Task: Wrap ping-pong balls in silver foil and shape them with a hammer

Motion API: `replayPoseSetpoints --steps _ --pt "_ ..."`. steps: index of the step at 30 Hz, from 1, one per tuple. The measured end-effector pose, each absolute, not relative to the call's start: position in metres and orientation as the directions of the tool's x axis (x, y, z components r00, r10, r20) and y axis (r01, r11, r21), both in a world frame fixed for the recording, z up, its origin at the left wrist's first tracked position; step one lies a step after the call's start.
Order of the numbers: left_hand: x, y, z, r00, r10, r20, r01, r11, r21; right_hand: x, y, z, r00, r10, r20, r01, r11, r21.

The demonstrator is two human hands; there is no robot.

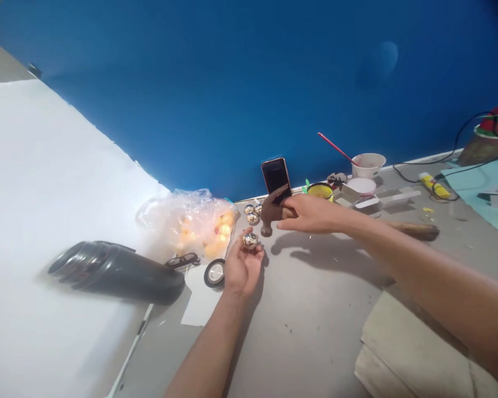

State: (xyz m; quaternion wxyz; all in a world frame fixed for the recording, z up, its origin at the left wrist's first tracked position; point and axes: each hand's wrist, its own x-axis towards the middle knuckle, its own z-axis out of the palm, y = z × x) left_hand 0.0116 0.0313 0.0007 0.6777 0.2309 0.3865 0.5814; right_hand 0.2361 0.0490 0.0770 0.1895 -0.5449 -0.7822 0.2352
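Observation:
My left hand (pixel 243 271) is palm up, its fingers curled round a shiny metallic ball (pixel 250 240). In my right hand (pixel 311 213) is a claw hammer, gripped close to its head. The hammer head (pixel 269 215) hangs just above and to the right of the ball, apart from it. Its wooden handle (pixel 415 230) runs back behind my right forearm, which hides the middle of it. Several more shiny balls (pixel 252 217) lie beyond my left hand. Behind the hammer, a phone (pixel 276 176) leans against the blue wall.
Left of my hands are a clear plastic bag (pixel 191 221) with orange-yellow items, glasses (pixel 183 260), a tape roll (pixel 214 273) and a dark bottle (pixel 120 272). Along the wall stand a yellow container (pixel 320 192), a white cup (pixel 369 165) and a glue stick (pixel 435 186). Beige cloth (pixel 406 342) lies front right.

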Motion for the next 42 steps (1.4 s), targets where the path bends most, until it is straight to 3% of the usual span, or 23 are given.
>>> replayPoseSetpoints --steps 3,5,8,13,19,25,29,35,38,42 --pt "0.013 0.029 0.001 0.11 0.954 -0.28 -0.625 0.285 0.726 0.232 0.04 0.093 -0.138 0.98 0.141 0.812 0.193 -0.55" --pt "0.015 0.029 0.001 0.121 0.943 -0.311 -0.627 0.315 0.712 0.227 0.034 0.098 -0.105 0.975 0.194 0.844 0.19 -0.501" --pt "0.017 0.029 0.0 0.102 0.936 -0.336 -0.612 0.325 0.721 0.221 0.028 0.097 -0.154 0.961 0.231 0.883 0.239 -0.405" --pt "0.018 0.029 -0.001 0.112 0.961 -0.253 -0.558 0.272 0.784 0.214 0.026 0.089 -0.32 0.931 0.174 0.877 0.36 -0.318" --pt "0.018 0.028 0.001 0.124 0.95 -0.285 -0.572 0.304 0.762 0.216 0.026 0.091 -0.19 0.944 0.271 0.867 0.291 -0.404" --pt "0.017 0.029 -0.002 0.159 0.957 -0.243 -0.569 0.29 0.769 0.214 0.027 0.088 -0.283 0.939 0.197 0.859 0.339 -0.383" --pt "0.018 0.031 -0.001 0.091 0.946 -0.312 -0.543 0.31 0.781 0.216 0.029 0.088 -0.194 0.947 0.257 0.858 0.291 -0.423" --pt "0.021 0.029 0.005 0.123 0.91 -0.396 -0.527 0.398 0.751 0.211 0.028 0.084 -0.31 0.934 0.179 0.851 0.356 -0.386" --pt "0.02 0.028 0.005 0.133 0.888 -0.441 -0.53 0.44 0.725 0.214 0.029 0.086 -0.241 0.936 0.256 0.847 0.332 -0.415" --pt "0.017 0.027 0.004 0.181 0.899 -0.399 -0.526 0.431 0.733 0.222 0.032 0.091 -0.155 0.946 0.286 0.833 0.281 -0.477"
